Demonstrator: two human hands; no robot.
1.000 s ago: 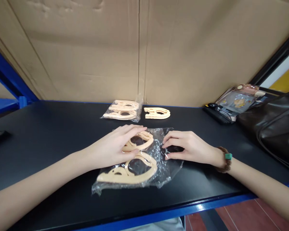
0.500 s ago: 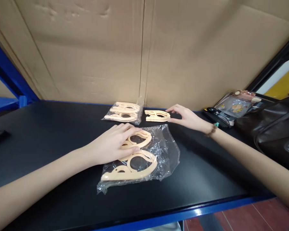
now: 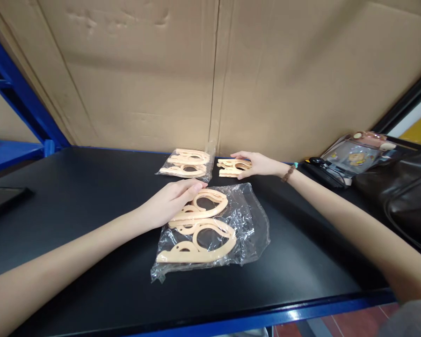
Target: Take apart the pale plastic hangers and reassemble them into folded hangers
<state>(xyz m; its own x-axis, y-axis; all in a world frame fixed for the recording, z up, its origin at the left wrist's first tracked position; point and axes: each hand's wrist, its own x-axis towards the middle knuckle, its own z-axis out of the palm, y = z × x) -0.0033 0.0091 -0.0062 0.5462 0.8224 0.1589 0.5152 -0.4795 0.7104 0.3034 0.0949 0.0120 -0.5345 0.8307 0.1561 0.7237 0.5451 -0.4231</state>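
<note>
Beige folding hangers (image 3: 196, 255) lie flat inside a clear plastic bag (image 3: 252, 229) in front of me. My left hand (image 3: 173, 199) rests over the bag's upper left part, fingers stretched out and thumb beside them; its fingertips are at the far hanger and grip nothing that I can see. Farther back, my right hand (image 3: 257, 164) spans a small stack of unbagged folded hangers (image 3: 228, 164), fingers on the far side and thumb on the near side. Another clear bag of beige folding hangers (image 3: 187, 164) lies just left of that stack.
Behind the black tabletop (image 3: 91, 196) stands a cardboard sheet (image 3: 143, 84). At the right are a black cabled object (image 3: 324, 173), a clear pouch (image 3: 354, 154) and a dark leather bag (image 3: 403, 187). A dark flat device (image 3: 5, 199) lies at the left; a blue frame (image 3: 38, 98) rises behind.
My right hand has moved left and closed around the unbagged hanger stack. My left hand has slid toward the bag's far edge, its thumb drawn in beside the fingers. The view has shifted slightly.
</note>
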